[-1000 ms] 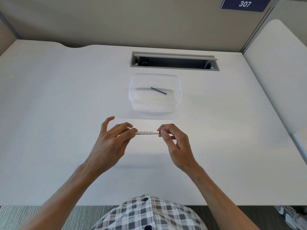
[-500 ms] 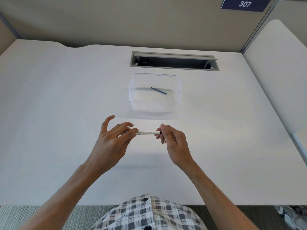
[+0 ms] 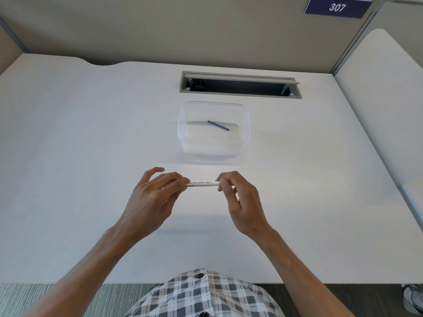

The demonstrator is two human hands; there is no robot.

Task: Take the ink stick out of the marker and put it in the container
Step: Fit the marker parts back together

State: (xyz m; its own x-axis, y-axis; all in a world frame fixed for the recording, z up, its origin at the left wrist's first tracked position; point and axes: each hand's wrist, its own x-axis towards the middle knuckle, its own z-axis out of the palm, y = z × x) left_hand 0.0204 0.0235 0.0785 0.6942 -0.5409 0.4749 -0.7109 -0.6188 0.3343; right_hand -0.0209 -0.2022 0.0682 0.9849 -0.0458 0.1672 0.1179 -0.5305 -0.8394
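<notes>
Between both sets of fingers: marker (image 3: 201, 184), white, long axis left-right, above tabletop (image 3: 68, 145). Left hand (image 3: 150, 200) pinches one end, right hand (image 3: 240, 197) the other, apparently the cap end. Container (image 3: 214, 130) beyond, holding blue stick (image 3: 218, 125).

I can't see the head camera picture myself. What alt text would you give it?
Two bare hands hold a white marker level above a white desk, the left hand pinching one end and the right hand the other. Beyond it stands a clear container with a thin blue stick inside.
</notes>
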